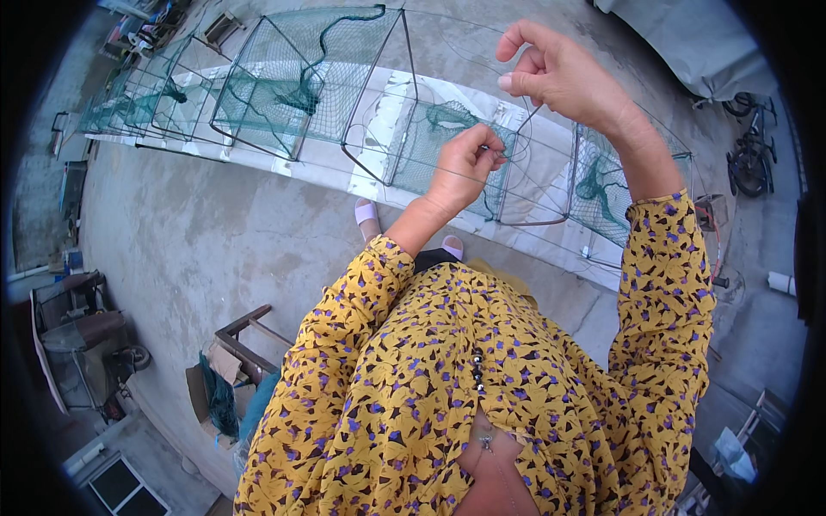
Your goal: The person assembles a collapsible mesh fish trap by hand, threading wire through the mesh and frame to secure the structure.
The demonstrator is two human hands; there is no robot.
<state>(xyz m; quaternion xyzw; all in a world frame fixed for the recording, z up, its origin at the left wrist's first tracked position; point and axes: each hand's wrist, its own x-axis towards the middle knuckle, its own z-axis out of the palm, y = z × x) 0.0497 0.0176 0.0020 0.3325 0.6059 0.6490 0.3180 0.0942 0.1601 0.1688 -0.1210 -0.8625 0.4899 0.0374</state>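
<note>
A long folding net trap (284, 82) of green mesh on metal wire frames lies stretched over the concrete floor, partly on a white strip (379, 129). My left hand (465, 163) is pinched shut on a thin line or wire above the trap's middle section. My right hand (559, 73) is raised higher, its fingers closed on the same thin thread (525, 120), which runs down to my left hand. Both sleeves are yellow with a purple and brown leaf print.
A wooden frame (245, 335) with cardboard and a bundle of green net (219, 396) stands at the lower left. Metal clutter (82, 344) sits at the far left. A bicycle (753, 146) and a grey tarp (680, 39) are at the right.
</note>
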